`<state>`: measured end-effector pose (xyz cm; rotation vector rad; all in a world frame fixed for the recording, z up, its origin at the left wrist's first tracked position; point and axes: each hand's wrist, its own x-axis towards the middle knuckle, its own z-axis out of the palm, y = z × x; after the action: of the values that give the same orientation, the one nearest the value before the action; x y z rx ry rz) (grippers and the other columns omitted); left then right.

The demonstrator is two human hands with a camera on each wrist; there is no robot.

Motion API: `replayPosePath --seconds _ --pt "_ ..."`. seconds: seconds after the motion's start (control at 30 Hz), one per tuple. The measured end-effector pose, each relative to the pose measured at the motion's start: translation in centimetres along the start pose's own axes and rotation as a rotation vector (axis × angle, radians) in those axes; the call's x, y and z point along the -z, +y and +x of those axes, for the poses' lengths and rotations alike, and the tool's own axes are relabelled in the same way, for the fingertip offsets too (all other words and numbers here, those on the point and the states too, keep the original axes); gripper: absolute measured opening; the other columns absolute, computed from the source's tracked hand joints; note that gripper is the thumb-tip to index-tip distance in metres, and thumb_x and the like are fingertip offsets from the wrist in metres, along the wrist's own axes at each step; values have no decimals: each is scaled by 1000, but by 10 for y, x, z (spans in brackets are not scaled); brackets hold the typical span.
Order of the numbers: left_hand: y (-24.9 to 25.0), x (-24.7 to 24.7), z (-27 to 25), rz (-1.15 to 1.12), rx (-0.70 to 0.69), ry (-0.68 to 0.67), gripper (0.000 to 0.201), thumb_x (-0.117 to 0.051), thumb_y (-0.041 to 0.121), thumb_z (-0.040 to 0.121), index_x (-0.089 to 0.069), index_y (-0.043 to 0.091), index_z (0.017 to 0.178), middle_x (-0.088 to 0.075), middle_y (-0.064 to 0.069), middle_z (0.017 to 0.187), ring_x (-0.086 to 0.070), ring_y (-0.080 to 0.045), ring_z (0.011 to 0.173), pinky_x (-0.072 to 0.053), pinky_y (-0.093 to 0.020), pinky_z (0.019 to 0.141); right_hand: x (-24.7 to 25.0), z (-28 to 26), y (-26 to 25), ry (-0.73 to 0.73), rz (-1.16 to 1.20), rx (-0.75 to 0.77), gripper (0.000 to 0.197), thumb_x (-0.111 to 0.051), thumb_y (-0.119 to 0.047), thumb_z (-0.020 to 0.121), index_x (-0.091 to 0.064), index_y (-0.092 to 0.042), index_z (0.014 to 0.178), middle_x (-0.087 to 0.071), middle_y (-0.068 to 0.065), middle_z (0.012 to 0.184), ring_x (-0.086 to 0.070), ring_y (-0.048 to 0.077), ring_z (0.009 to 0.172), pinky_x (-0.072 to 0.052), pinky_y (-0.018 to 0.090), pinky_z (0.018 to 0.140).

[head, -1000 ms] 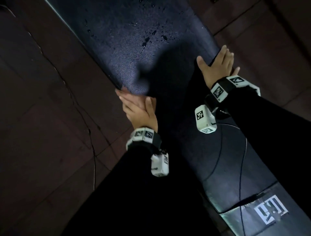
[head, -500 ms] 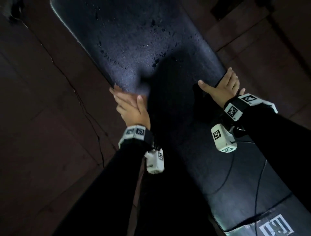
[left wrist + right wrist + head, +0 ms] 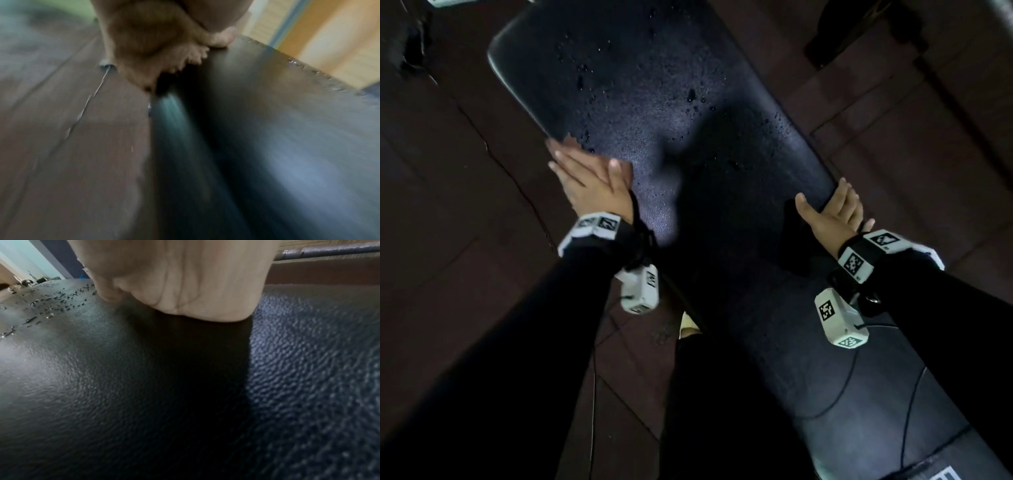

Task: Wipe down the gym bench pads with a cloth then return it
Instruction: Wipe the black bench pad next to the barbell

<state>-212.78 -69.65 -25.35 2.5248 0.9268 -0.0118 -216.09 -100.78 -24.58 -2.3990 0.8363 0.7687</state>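
Note:
A long black textured bench pad (image 3: 654, 85) runs away from me, with water droplets (image 3: 691, 96) scattered over its far half. My left hand (image 3: 585, 174) lies against the pad's left edge, fingers straight and pointing forward, thumb on top. In the blurred left wrist view the left hand (image 3: 156, 40) touches the pad (image 3: 267, 113) at its rim. My right hand (image 3: 828, 212) rests on the right edge, thumb on top, fingers down the side. The right wrist view shows the right hand's palm (image 3: 185, 280) on the pad (image 3: 102, 386), its fingers hidden. No cloth shows in any view.
Dark brown floor tiles (image 3: 465, 240) lie on both sides of the bench. Thin black cables (image 3: 852, 377) trail over the near pad. A dark frame part (image 3: 859, 34) stands at the far right, and a metal bar (image 3: 329, 249) crosses beyond the pad.
My left hand has slid forward along the pad's left edge. The right hand keeps to the right edge. The head view now takes in the pad's rounded far end.

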Motion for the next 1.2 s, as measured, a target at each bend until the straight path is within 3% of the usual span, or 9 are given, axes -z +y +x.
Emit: replayPosePath --seconds 0.13,0.3,0.53,0.63,0.73,0.87,1.0,1.1,1.2 --pt "11 4 39 252 -150 -34 80 -26 60 92 -7 9 151 -2 -16 158 -1 -33 146 -9 -60 112 -3 1 -1 33 44 -13 96 -29 -80 71 -7 -29 149 -7 -3 157 -1 15 144 6 50 113" --pt "40 -9 28 473 -396 -195 81 3 65 88 4 13 150 7 -10 159 8 -29 146 9 -55 110 -6 4 1 49 57 -24 99 -23 -80 64 -6 -31 148 -7 -4 157 0 15 144 7 50 112" --pt "31 -11 -89 463 -771 -356 65 -23 48 96 -15 13 151 -13 -12 158 -11 -29 146 -4 -51 115 0 3 2 -38 22 -24 90 -28 -75 76 1 -31 148 1 -5 157 5 15 144 9 49 113" --pt "5 4 -96 447 -686 -396 64 -21 48 96 -12 16 150 -13 -8 158 -11 -27 146 -4 -46 115 4 -1 0 -50 18 -16 79 -32 -65 88 2 -29 149 3 -5 157 7 15 144 10 48 113" --pt "-8 14 -69 379 -450 -349 68 -24 46 96 -8 9 151 -7 -12 159 -5 -31 146 -8 -53 114 7 -4 -3 -60 25 -7 76 -32 -62 90 3 -29 149 5 -5 157 9 14 144 12 47 112" --pt "0 16 -11 223 -242 -178 66 -34 37 100 -10 0 149 -4 -19 157 -1 -37 145 -5 -49 116 7 -4 -2 -56 34 7 76 -32 -61 90 3 -28 149 6 -5 157 10 14 143 13 47 112" --pt "29 1 28 323 -133 -89 67 -22 46 99 -8 6 151 -3 -15 158 0 -35 145 0 -50 115 3 -3 -3 -16 45 19 74 -33 -60 91 -1 -27 149 2 -4 157 7 15 144 11 49 112" --pt "51 -12 30 346 -161 -138 68 -14 49 97 -2 11 151 3 -13 159 5 -33 145 6 -52 114 2 -4 -3 8 46 29 73 -34 -59 91 -3 -27 149 -1 -3 157 5 16 144 10 50 112" --pt "67 -26 2 385 -365 -231 71 -4 52 93 3 10 150 7 -13 158 8 -32 145 11 -50 111 1 -4 -2 8 50 27 73 -34 -59 91 -3 -27 149 0 -3 157 5 16 144 10 50 113"
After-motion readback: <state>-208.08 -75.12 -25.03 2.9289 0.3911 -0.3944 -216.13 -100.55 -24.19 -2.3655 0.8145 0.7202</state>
